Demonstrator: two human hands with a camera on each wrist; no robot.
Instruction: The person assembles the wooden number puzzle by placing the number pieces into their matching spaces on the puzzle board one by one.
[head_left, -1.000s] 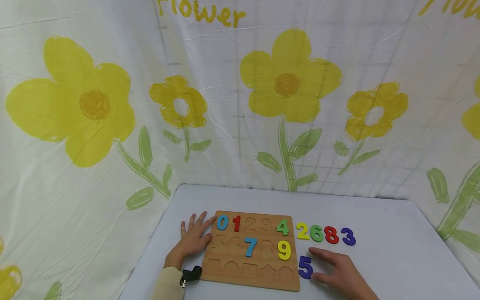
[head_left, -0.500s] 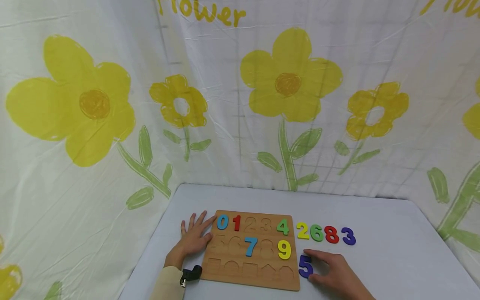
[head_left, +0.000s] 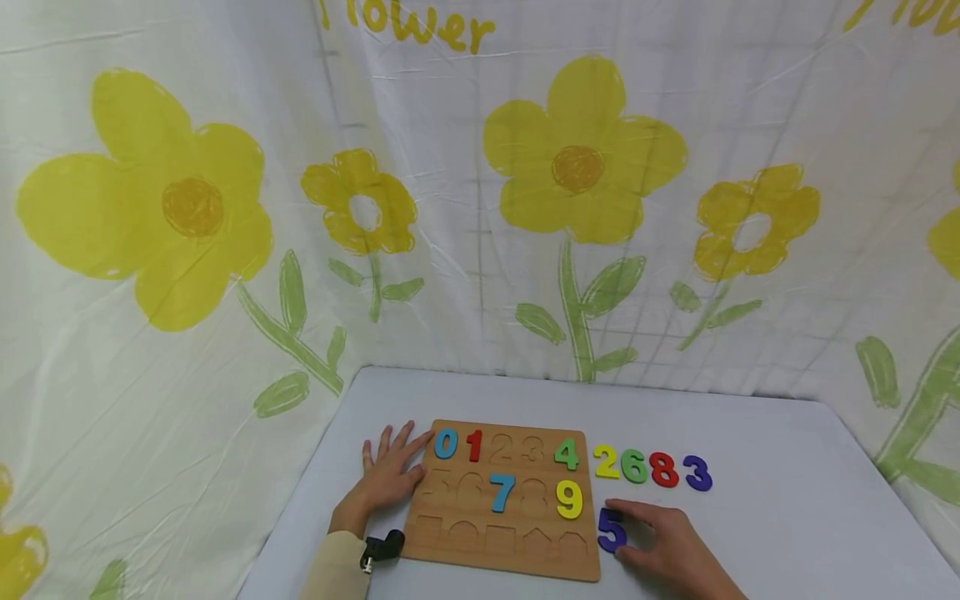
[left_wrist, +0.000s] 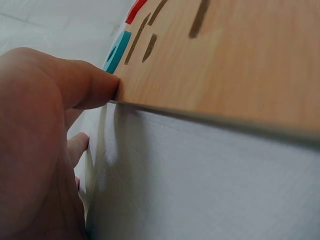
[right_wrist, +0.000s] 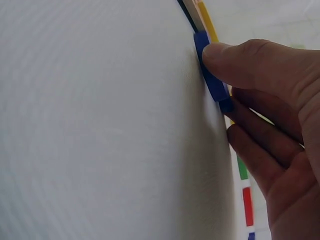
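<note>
A wooden number puzzle board (head_left: 540,473) lies on the table, with 0, 1, 4, 7 and 9 on it and several bare recesses. My left hand (head_left: 386,483) rests at its left side, fingers spread; in the left wrist view the thumb and a fingertip area touch the board's corner (left_wrist: 240,75) near the blue 0 (left_wrist: 118,52). My right hand (head_left: 671,542) pinches the purple number 5 (head_left: 609,540) between thumb and fingers, just right of the board. In the right wrist view the thumb presses on the 5's edge (right_wrist: 212,82), which looks blue there; its far side is hidden.
A row of loose numbers stands right of the board's upper corner: yellow 2 (head_left: 607,462), green 6 (head_left: 633,467), red 8 (head_left: 664,470) and purple 3 (head_left: 697,473). White table (head_left: 795,500) spreads to the right. A flower-printed curtain (head_left: 450,292) hangs behind the table.
My right hand has moved left and closed its thumb and index finger onto the purple 5, which has shifted very slightly. The left hand has stayed at the board's edge.
</note>
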